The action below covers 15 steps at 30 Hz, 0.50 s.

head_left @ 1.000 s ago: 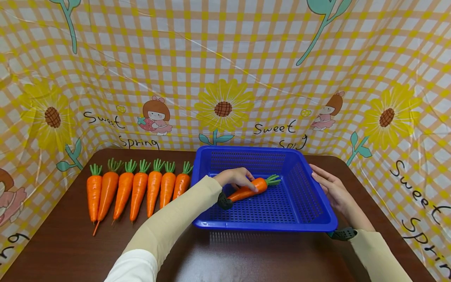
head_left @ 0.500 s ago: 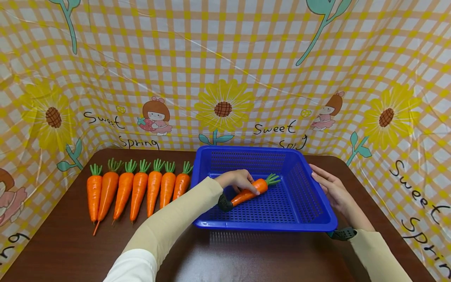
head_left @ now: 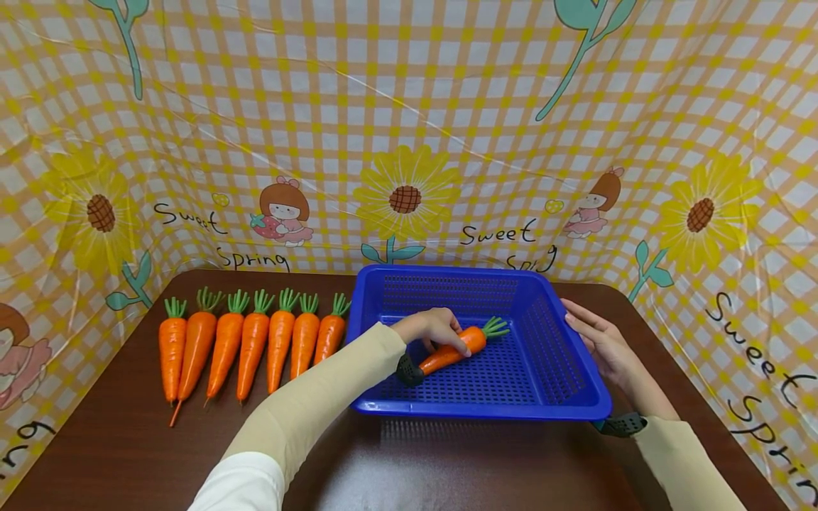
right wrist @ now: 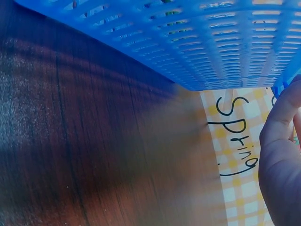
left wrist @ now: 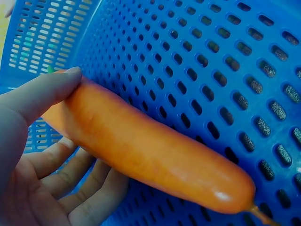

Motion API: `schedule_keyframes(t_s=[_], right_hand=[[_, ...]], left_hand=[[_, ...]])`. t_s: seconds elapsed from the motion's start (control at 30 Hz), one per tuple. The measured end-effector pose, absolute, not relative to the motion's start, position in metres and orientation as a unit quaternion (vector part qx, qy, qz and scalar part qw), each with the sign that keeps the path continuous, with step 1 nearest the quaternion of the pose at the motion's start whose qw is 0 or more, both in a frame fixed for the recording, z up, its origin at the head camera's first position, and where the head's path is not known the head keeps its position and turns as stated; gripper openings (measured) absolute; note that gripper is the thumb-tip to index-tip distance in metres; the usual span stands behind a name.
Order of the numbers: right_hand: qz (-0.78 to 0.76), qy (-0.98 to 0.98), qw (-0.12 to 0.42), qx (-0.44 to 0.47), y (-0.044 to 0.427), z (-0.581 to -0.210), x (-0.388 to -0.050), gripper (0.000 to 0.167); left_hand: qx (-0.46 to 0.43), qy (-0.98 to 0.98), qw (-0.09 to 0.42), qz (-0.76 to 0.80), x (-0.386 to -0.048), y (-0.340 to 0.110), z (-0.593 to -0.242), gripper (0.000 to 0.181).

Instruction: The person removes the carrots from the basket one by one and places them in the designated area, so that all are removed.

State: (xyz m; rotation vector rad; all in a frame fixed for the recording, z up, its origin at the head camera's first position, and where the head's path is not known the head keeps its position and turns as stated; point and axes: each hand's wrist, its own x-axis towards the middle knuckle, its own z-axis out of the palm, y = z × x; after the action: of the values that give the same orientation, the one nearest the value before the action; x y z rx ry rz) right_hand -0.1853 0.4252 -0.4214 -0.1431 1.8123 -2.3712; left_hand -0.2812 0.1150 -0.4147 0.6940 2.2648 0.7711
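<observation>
In the head view, the left hand (head_left: 437, 328) holds an orange carrot (head_left: 476, 338) with a green top inside a blue perforated plastic basket (head_left: 486, 410). The left wrist view shows the thumb over the carrot (left wrist: 155, 146) and the fingers under it, with the carrot's thin tip pointing lower right over the basket floor (left wrist: 221, 77). On the basket's right side, the right hand (head_left: 603, 348) grips the rim. Only part of the right hand (right wrist: 282, 155) shows in the right wrist view, beside the basket wall (right wrist: 211, 47); its fingertips are hidden.
Several carrots (head_left: 252, 348) lie in a row left of the basket, green tops toward the back. The left forearm (head_left: 319, 390) passes in front of the rightmost ones. A checked, flowered cloth (head_left: 409, 92) rises behind and beside the brown table (head_left: 115, 440).
The left hand and its carrot have shifted very slightly, and the fingers now sit a little differently around the carrot. The right hand and basket have stayed put.
</observation>
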Motion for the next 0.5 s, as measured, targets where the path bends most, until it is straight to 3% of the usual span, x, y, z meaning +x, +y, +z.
schedule_keyframes(t_s=[0.33, 0.5], right_hand=[[-0.773, 0.630, 0.068, -0.028, 0.4240, -0.4212, -0.1842, 0.034], [-0.774, 0.629, 0.072, -0.024, 0.4240, -0.4213, -0.1834, 0.035]], left_hand=[[0.268, 0.858, 0.328, 0.292, -0.2784, 0.1125, -0.4125, 0.022], [0.255, 0.862, 0.329, 0.289, -0.2769, 0.1115, -0.4122, 0.028]])
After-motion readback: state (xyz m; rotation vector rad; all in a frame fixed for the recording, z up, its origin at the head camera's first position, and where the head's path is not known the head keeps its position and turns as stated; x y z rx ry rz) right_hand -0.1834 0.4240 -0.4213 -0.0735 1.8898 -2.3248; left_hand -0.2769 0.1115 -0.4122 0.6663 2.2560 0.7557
